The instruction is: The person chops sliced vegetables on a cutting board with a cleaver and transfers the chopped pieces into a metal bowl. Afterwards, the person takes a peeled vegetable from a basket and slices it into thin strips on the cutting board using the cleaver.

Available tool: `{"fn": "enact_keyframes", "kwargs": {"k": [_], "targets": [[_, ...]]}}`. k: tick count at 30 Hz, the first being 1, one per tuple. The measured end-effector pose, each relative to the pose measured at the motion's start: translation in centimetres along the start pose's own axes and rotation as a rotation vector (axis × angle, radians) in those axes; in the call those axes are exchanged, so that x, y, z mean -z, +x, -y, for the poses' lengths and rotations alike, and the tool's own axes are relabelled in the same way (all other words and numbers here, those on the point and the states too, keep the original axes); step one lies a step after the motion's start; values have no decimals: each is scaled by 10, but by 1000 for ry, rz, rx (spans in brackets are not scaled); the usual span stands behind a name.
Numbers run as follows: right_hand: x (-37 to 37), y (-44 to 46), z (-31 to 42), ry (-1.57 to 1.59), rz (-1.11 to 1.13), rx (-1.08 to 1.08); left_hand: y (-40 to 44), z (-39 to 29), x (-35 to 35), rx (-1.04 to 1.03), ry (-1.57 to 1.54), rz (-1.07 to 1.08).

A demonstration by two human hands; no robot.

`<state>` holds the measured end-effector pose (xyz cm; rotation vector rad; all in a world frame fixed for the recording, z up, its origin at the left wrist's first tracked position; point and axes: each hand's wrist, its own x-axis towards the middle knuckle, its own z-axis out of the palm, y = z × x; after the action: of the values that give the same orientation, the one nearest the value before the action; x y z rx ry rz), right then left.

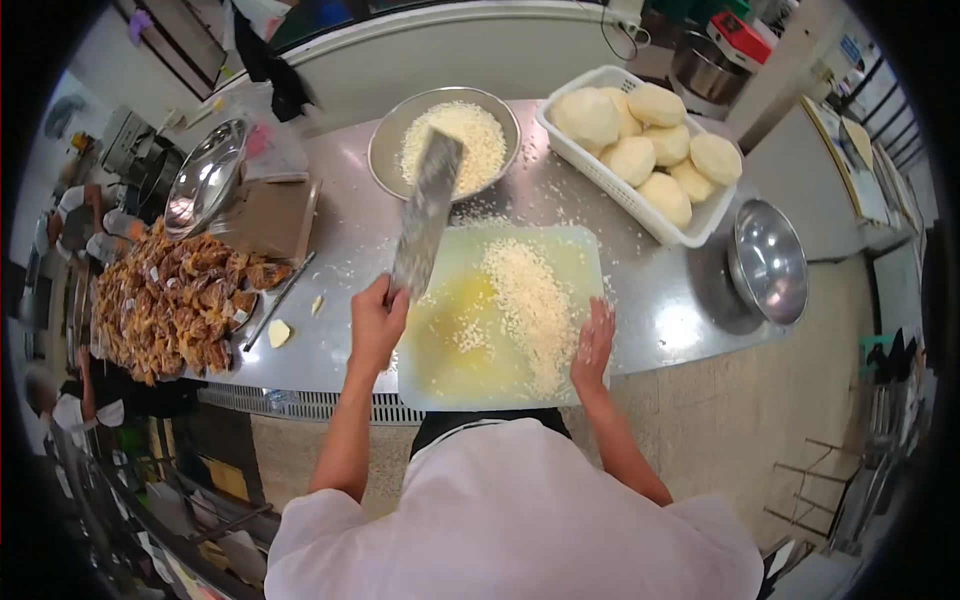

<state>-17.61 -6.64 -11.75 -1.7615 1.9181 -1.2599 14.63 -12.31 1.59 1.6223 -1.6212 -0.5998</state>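
My left hand point(378, 325) is wrapped round the handle end of a broad-bladed cleaver point(428, 215). Its blade, flecked with white bits, points away from me over the near rim of a metal bowl point(382, 165) that holds diced white vegetable point(478, 135). Below the blade lies a pale green cutting board point(425, 370), bearing a long heap of finely chopped white vegetable point(530, 315) and a smaller scatter. At the board's right edge is my right hand point(594, 345), open and empty, fingers extended beside the heap.
A white plastic basket point(600, 165) of peeled round vegetables point(632, 160) stands at back right, near an empty metal bowl point(768, 262). On the left are a large pile of browned food pieces point(175, 300), a dark rod point(280, 302) and a tilted bowl point(207, 178). People work far left.
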Motion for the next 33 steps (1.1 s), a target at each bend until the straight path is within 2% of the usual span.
{"fn": "enact_keyframes", "kwargs": {"k": [1, 3, 4, 5, 6, 7, 8, 10, 11, 12, 14, 17, 19, 20, 22, 23, 24, 25, 27, 28, 30, 31, 33], "targets": [[-4, -15, -1, -1, -6, -21, -9, 6, 5, -4, 6, 20], [-17, -39, 6, -245, 40, 36, -15, 15, 6, -103, 268, 92], [-25, -38, 16, -215, 60, 21, -10, 24, 2, -113, 266, 105], [-37, -31, 26, -182, 81, 12, -2, 39, -6, -184, 409, 129], [-52, -23, 34, -104, 32, 34, 6, 50, -15, -253, 552, 148], [-66, -16, 41, -26, -15, 58, 17, 54, -26, -228, 594, 198], [-74, -9, 48, -25, -19, 55, 25, 59, -40, -269, 569, 207], [-79, 4, 58, 213, 146, 95, 40, 57, -72, -344, 527, 247], [-72, 8, 62, 212, 150, 98, 42, 51, -86, -370, 514, 279], [-60, 11, 71, 263, 125, 160, 38, 45, -97, -360, 512, 275], [-42, 10, 74, 314, 115, 233, 29, 36, -110, -533, 455, 434], [-10, 0, 49, 418, -94, 317, 1, 24, -97, -608, 417, 524], [9, 4, 24, 429, -133, 305, -14, 16, -65, -525, 412, 555], [15, 9, 9, 328, -98, 217, -20, 17, -49, -452, 409, 593], [17, 22, -12, 222, -63, 113, -31, 29, -23, -347, 375, 408], [10, 34, -21, 81, -26, 151, -31, 38, -13, -346, 377, 417], [6, 39, -25, -58, 12, 191, -30, 47, -5, -261, 453, 288], [3, 36, -20, -53, 16, 188, -31, 54, -1, -173, 529, 154], [-13, 26, -4, -467, 117, 280, -42, 81, -16, -111, 571, 107], [-22, 19, 1, -464, 126, 287, -48, 77, -19, -50, 605, 59], [-39, 3, 11, -37, 152, 320, -84, 54, -46, -27, 617, 128], [-43, -3, 19, -33, 166, 327, -103, 43, -63, 23, 514, 135], [-43, -7, 37, 214, 288, 242, -131, 17, -87, 28, 506, 206]]}}
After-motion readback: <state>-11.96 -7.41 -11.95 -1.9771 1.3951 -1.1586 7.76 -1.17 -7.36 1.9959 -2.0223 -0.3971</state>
